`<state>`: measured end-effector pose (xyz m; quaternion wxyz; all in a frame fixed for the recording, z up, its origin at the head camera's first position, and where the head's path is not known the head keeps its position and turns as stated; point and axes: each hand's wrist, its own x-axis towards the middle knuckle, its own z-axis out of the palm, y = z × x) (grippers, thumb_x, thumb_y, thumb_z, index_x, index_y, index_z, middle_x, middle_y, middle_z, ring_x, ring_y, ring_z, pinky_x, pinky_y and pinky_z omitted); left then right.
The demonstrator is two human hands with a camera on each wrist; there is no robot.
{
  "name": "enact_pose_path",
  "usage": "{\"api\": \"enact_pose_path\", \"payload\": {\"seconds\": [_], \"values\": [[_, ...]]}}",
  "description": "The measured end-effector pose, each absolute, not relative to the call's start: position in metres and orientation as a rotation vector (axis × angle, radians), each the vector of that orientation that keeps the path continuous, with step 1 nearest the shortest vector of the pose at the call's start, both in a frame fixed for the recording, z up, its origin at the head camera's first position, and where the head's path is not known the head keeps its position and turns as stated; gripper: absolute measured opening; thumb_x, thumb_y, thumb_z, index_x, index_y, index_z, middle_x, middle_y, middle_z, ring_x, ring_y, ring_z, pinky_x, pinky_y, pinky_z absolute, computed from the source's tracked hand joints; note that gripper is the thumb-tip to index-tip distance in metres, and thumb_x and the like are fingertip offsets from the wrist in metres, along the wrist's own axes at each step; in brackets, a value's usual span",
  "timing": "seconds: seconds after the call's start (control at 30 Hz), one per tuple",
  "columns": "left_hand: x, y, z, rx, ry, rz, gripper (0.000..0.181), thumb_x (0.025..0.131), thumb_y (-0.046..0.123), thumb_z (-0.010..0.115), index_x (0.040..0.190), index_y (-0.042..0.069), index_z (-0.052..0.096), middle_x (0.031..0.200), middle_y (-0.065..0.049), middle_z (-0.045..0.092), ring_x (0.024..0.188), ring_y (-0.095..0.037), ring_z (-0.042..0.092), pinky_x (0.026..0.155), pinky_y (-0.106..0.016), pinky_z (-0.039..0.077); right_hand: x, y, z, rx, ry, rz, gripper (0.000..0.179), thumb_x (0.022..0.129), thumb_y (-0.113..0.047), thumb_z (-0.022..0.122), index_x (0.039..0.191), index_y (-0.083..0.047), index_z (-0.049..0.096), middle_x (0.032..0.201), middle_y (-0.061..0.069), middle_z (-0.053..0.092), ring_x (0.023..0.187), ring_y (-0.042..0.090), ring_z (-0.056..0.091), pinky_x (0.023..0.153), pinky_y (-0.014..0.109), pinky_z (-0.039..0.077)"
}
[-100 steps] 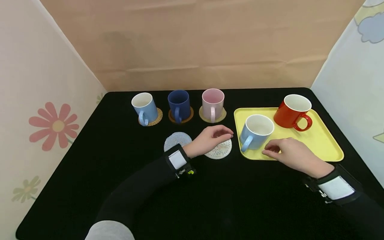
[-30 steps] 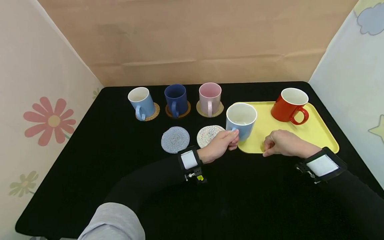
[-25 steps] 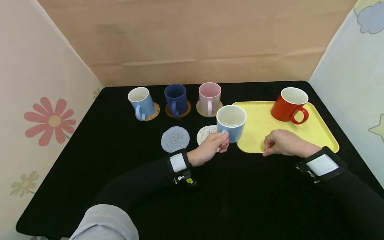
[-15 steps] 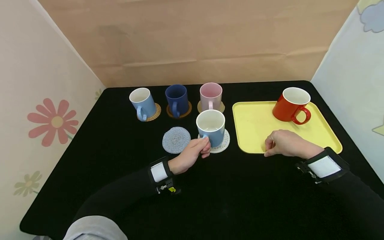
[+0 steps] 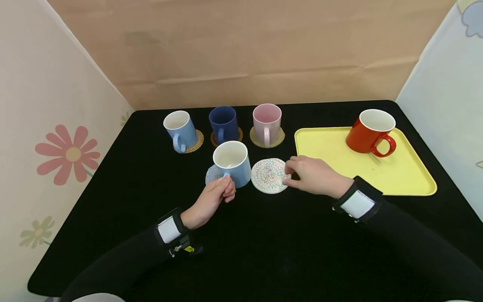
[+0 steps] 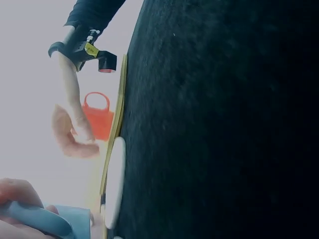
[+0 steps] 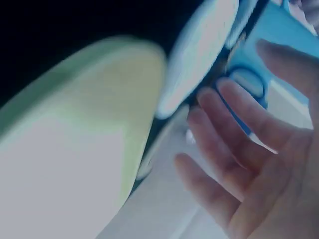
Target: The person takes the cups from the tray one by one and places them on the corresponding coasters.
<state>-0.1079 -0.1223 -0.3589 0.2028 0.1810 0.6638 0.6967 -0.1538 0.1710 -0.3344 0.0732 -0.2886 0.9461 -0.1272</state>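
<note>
My left hand (image 5: 211,197) pinches the handle of a light blue mug (image 5: 237,170) with a white inside. The mug stands upright over the right part of a blue-grey coaster (image 5: 212,175), hiding much of it. Whether its base touches the coaster, I cannot tell. In the left wrist view, my fingers wrap round the mug's handle (image 6: 37,217). My right hand (image 5: 317,175) is at the right edge of a white patterned coaster (image 5: 268,176), its fingers loosely bent. The right wrist view shows that hand (image 7: 264,164) with spread fingers and nothing held.
Along the back, another light blue mug (image 5: 181,130), a dark blue mug (image 5: 223,123) and a pink mug (image 5: 267,123) stand on round coasters. A yellow tray (image 5: 328,147) at the right bears a red mug (image 5: 364,138). Paper walls surround the black table (image 5: 264,243).
My left hand took the light blue mug by its handle off the tray and carried it left, past the white coaster. My right hand moved left from the tray to the white coaster.
</note>
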Motion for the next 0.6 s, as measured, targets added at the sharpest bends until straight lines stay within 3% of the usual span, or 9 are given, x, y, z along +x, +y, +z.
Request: {"api": "enact_pose_path", "payload": {"seconds": [0.13,0.27,0.43,0.6], "values": [[-0.106,-0.134,-0.361,0.485,1.903,1.973,0.039,0.108,0.029,0.026,0.077,0.008,0.039,0.076,-0.005,0.034,0.069,-0.016,0.04,0.07,-0.029,0.037,-0.164,0.139,-0.341,-0.976,2.807,-0.363,0.051,0.085,-0.041,0.074,0.12,-0.006,0.061,0.11,0.009,0.06,0.093,0.021,0.055,0.076,0.034,0.052],[-0.104,-0.143,-0.363,0.473,1.946,1.997,0.04,0.108,0.028,0.026,0.077,0.007,0.039,0.076,-0.005,0.034,0.068,-0.016,0.04,0.069,-0.027,0.038,-0.175,0.111,-0.345,-1.015,2.74,-0.355,0.07,0.086,-0.05,0.069,0.138,-0.007,0.049,0.131,0.014,0.053,0.112,0.027,0.052,0.092,0.042,0.049],[-0.105,-0.148,-0.367,0.479,1.955,2.026,0.039,0.109,0.025,0.025,0.078,0.005,0.039,0.076,-0.005,0.035,0.069,-0.016,0.04,0.068,-0.025,0.037,-0.186,0.08,-0.35,-1.014,2.688,-0.283,0.087,0.084,-0.06,0.065,0.148,-0.008,0.037,0.143,0.016,0.044,0.129,0.032,0.042,0.103,0.048,0.039],[-0.105,-0.149,-0.369,0.472,1.947,2.031,0.038,0.109,0.023,0.024,0.079,0.005,0.04,0.076,-0.005,0.036,0.07,-0.016,0.039,0.069,-0.027,0.037,-0.191,0.06,-0.357,-0.992,2.668,-0.165,0.093,0.083,-0.065,0.063,0.151,-0.009,0.032,0.148,0.017,0.04,0.132,0.033,0.038,0.103,0.048,0.038]]}}
